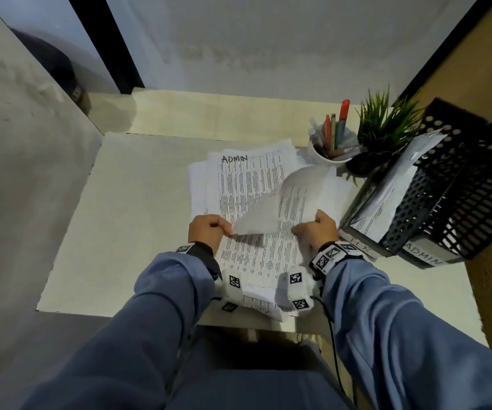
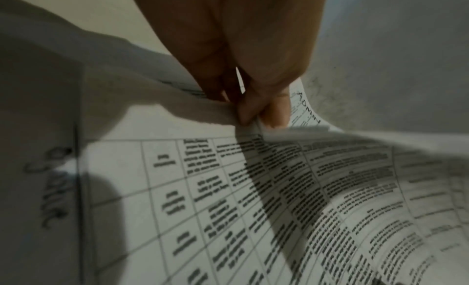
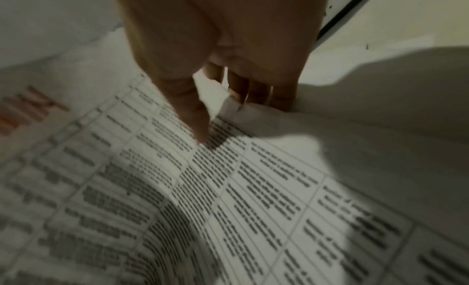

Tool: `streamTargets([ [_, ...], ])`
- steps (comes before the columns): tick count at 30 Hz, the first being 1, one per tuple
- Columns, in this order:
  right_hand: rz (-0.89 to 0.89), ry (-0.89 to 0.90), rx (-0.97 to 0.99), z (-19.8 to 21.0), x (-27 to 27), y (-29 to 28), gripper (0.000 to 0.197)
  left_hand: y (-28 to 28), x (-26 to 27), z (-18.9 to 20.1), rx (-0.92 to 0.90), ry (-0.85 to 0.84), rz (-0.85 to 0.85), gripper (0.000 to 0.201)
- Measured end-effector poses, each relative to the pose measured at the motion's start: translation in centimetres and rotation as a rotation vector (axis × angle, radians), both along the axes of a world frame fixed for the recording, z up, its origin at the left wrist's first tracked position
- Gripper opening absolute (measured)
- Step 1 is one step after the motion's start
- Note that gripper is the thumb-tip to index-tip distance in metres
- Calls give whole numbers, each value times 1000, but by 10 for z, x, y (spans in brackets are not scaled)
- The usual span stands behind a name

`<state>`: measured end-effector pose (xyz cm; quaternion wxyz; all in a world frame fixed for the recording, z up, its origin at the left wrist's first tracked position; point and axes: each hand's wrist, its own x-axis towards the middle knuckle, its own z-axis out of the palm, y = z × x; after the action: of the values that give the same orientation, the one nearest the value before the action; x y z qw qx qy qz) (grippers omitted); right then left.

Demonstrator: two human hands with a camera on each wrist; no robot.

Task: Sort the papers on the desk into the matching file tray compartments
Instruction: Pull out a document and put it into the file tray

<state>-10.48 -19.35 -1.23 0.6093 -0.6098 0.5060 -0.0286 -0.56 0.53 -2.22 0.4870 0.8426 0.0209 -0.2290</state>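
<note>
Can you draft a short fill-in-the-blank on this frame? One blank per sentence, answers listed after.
1. The top flat sheet of the paper stack is hand-marked ____.
2. The left hand pinches the corner of a lifted ____.
3. The white cup beside the plant holds ____.
4. The file tray front labels read HR and ____.

Answers: ADMIN; sheet; pens; ADMIN

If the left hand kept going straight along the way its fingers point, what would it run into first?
Most likely the lifted sheet it pinches at the near corner, since the left hand points forward and right across the paper pile. Beyond that, probably the right hand, though depth is unclear.
</note>
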Motion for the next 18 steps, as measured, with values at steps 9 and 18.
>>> streamTargets([
  [9, -164, -251, 139, 7, -17, 0, 40, -3, 17, 15, 162, -102, 112, 31],
  [18, -248, -235, 238, -8, -17, 5, 37, -13, 40, 29, 297, 157, 134, 24],
])
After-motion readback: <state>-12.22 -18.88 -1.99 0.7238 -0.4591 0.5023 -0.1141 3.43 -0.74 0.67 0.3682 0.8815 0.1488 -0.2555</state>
